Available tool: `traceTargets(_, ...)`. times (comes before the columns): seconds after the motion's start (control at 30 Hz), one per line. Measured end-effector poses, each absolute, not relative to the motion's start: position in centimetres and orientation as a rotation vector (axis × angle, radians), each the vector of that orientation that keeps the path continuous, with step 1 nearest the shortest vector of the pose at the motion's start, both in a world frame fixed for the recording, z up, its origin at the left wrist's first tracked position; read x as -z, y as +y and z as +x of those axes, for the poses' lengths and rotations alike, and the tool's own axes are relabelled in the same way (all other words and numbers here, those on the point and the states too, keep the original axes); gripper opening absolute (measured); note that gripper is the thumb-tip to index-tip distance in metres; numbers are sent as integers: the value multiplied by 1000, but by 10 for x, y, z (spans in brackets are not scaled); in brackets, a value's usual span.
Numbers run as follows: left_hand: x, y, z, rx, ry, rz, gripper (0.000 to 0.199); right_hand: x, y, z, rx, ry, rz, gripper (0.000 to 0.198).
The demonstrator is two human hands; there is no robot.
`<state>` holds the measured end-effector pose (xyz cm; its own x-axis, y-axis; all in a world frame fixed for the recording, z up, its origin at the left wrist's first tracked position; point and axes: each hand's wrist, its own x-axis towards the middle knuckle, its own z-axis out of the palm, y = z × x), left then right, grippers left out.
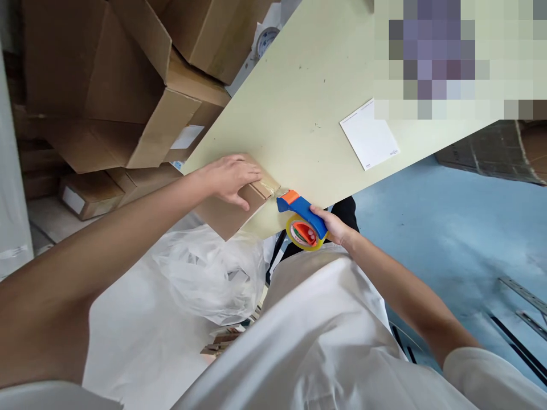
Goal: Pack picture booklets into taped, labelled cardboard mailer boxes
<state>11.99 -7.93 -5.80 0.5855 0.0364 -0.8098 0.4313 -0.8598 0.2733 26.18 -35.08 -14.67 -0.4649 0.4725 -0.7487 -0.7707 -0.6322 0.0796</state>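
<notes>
My left hand (233, 181) lies on top of a small brown cardboard box (228, 219) at the table's near edge. Its fingers are stretched out and the thumb stands apart. Wrapped around the handle of a blue and orange tape dispenser (310, 215) is my right hand (335, 225). The dispenser carries a roll of clear yellowish tape (294, 232). Its orange head is just right of the box end, where a shiny strip of tape (269, 185) shows. Whether that strip still joins the roll, I cannot tell.
On the pale table (282, 119) lies a white card or pad (370, 135). Open cardboard boxes (111, 80) are stacked at left, with a tape roll (267, 41) near the table's far-left edge. Crumpled clear plastic (213, 273) hangs below. A brown carton (487, 151) stands at right.
</notes>
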Motion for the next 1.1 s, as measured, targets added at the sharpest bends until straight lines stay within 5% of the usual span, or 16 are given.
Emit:
traceTargets(0.17,63,-70,99,1127,390,2327,73,149,-332,266,-2205,505,-826,31)
traceTargets(0.53,57,-70,87,525,1344,2323,74,161,-176,327,-2278,-123,-991,53)
traceTargets(0.7,57,-98,108,380,1322,2429,70,152,-139,341,-2349,-340,-1064,47)
traceTargets(0.9,59,-101,111,360,1394,2336,59,147,-141,347,-2002,-575,-1285,34)
traceTargets(1.1,60,-102,111,349,1428,2327,56,129,-151,354,-2084,-894,-1298,73)
